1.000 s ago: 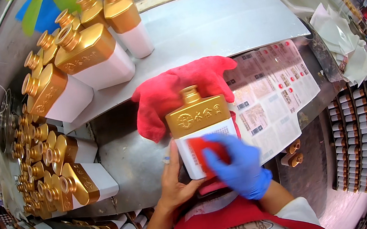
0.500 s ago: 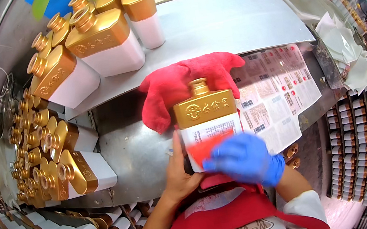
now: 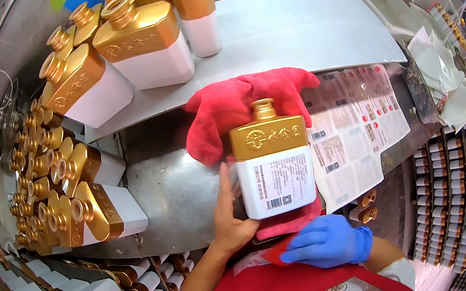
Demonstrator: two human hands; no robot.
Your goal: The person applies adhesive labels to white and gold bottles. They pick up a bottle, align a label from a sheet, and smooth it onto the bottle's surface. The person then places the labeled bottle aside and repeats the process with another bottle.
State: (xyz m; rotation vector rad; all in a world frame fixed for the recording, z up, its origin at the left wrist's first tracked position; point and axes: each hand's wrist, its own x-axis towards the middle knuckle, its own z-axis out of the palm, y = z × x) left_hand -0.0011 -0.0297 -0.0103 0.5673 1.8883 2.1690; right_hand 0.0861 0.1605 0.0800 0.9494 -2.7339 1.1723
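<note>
A bottle (image 3: 275, 169) with a gold shoulder and neck and a white body lies in the middle, neck away from me, a printed label on its upper face. My bare left hand (image 3: 233, 220) grips its lower left side and corner; some fingers are hidden by the bottle. Below it, apart from the label, my right hand (image 3: 327, 241) in a blue glove is closed on a flat red scraper (image 3: 276, 251), partly hidden by the fingers. A red cloth pad (image 3: 254, 87) lies behind and under the bottle.
Printed label sheets (image 3: 355, 122) lie to the right of the bottle. Several finished-looking gold and white bottles (image 3: 152, 55) stand on a raised grey board (image 3: 300, 32) at the back. More bottles (image 3: 114, 213) crowd the left side, and racks of them (image 3: 454, 192) stand lower right.
My right hand has drawn the red scraper off the bottle's label, down toward my apron. The label is now uncovered. My left hand stays on the bottle.
</note>
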